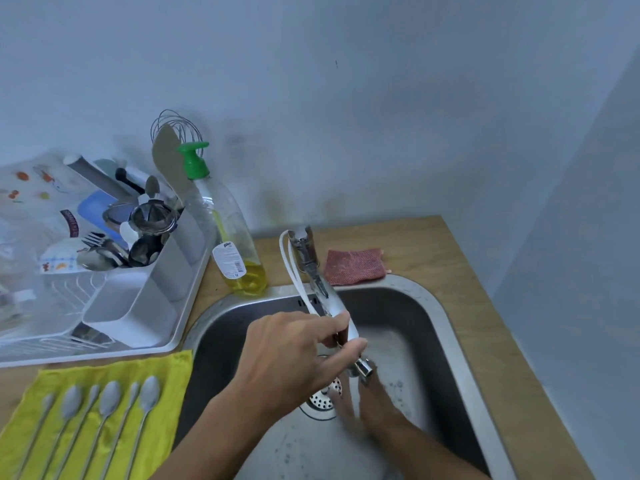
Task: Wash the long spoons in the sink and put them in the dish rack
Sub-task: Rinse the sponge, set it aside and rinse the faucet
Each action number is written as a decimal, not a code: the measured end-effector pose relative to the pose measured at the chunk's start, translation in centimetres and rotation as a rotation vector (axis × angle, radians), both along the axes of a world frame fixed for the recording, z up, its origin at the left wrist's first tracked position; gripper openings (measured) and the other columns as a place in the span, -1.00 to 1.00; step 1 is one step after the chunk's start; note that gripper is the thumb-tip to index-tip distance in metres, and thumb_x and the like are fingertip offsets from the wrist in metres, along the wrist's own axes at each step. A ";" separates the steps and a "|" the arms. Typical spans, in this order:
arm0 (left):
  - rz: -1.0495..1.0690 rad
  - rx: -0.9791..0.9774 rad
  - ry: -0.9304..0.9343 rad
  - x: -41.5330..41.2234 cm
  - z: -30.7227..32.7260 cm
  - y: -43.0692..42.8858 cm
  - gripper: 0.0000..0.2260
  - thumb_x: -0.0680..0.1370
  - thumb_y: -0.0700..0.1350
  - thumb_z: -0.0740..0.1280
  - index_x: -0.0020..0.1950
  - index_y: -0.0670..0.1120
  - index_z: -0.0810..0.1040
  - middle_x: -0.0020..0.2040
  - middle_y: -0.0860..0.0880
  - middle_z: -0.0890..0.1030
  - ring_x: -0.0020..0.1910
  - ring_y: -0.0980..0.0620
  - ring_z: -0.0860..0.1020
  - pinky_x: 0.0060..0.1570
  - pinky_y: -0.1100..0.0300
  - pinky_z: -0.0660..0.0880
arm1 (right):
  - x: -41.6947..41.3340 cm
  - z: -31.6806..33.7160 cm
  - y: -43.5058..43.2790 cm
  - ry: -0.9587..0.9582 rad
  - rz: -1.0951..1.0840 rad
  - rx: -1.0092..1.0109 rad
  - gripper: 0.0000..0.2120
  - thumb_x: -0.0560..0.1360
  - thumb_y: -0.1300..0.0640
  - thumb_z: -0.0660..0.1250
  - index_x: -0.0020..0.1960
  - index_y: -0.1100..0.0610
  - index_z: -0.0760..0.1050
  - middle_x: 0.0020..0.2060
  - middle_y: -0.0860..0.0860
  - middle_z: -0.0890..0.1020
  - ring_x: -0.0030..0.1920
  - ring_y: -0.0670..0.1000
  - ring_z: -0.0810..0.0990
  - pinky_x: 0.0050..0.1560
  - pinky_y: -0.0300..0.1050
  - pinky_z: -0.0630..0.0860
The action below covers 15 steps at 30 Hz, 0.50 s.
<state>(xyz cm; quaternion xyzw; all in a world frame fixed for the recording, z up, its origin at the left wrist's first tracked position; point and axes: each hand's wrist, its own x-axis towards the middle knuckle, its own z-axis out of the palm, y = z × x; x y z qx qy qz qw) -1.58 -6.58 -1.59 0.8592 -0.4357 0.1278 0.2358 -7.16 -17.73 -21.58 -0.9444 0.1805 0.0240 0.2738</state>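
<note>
The left hand is curled round the white spout of the faucet, thumb on the far side and fingers wrapped over the near side, above the middle of the sink. Just below it hangs the shiny metal nozzle. The right hand is down in the basin under that nozzle, fingers pointing up toward it. It is blurred, so whether it is open or closed cannot be told, and nothing can be made out in it. Foamy water lies over the far part of the basin floor, and a perforated round drain sits just left of the right hand.

The long spoons are well apart from both hands: six of them lie side by side on a yellow cloth at the near left, oval bowls toward the far side and thin metal handles running near. Neither hand touches them.

Beyond the cloth stands the white plastic dish rack, its cutlery cups crowded with forks, spoons, a strainer and a wire whisk. Between the rack and the faucet stands a clear soap bottle with a green pump and a little yellow liquid at the bottom. To the right of the faucet a red mesh scrubber lies flat on the wooden counter.
</note>
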 end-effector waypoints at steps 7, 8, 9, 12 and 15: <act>0.001 0.012 -0.042 -0.2 0.1 -0.1 -0.68 0.41 0.27 0.26 -0.12 0.12 0.70 -0.43 0.18 0.65 -0.47 0.22 0.57 -0.54 0.21 0.53 | 0.4 -4.3 -1.7 0.161 -0.244 -0.093 -0.28 0.50 -0.15 0.19 0.46 0.34 0.28 0.47 0.29 0.30 0.49 0.26 0.20 0.49 0.14 0.11; 0.004 0.004 -0.039 -0.2 0.1 -0.1 -0.68 0.41 0.27 0.27 -0.12 0.12 0.70 -0.43 0.18 0.64 -0.47 0.22 0.58 -0.54 0.20 0.53 | 0.1 -4.7 -1.5 0.176 -0.185 -0.092 -0.35 0.53 -0.16 0.10 0.40 0.32 0.37 0.38 0.28 0.43 0.44 0.27 0.23 0.50 0.15 0.02; 0.006 0.001 -0.032 -0.2 0.1 -0.1 -0.69 0.41 0.27 0.27 -0.12 0.12 0.70 -0.42 0.18 0.64 -0.46 0.21 0.59 -0.53 0.20 0.53 | 0.4 -5.8 -0.7 0.220 -0.142 -0.079 -0.36 0.57 -0.19 -0.08 0.40 0.25 0.36 0.35 0.19 0.48 0.42 0.28 0.20 0.51 0.07 -0.16; 0.007 0.008 -0.016 -0.1 0.1 0.0 -0.69 0.41 0.28 0.27 -0.09 0.13 0.69 -0.41 0.19 0.65 -0.44 0.23 0.59 -0.51 0.18 0.54 | -0.4 -5.6 1.5 0.137 0.067 -0.097 -0.32 0.50 -0.34 -0.06 0.48 0.03 0.22 0.46 -0.23 0.21 0.48 0.17 0.15 0.48 -0.18 -0.37; 0.013 0.024 -0.019 -0.2 0.1 -0.1 -0.69 0.41 0.28 0.27 -0.09 0.13 0.69 -0.41 0.19 0.65 -0.45 0.22 0.59 -0.51 0.18 0.54 | -0.7 -3.3 0.2 0.093 -0.066 -0.135 -0.42 0.47 -0.17 0.17 0.36 0.17 0.33 0.31 0.13 0.48 0.41 0.18 0.23 0.40 -0.11 0.29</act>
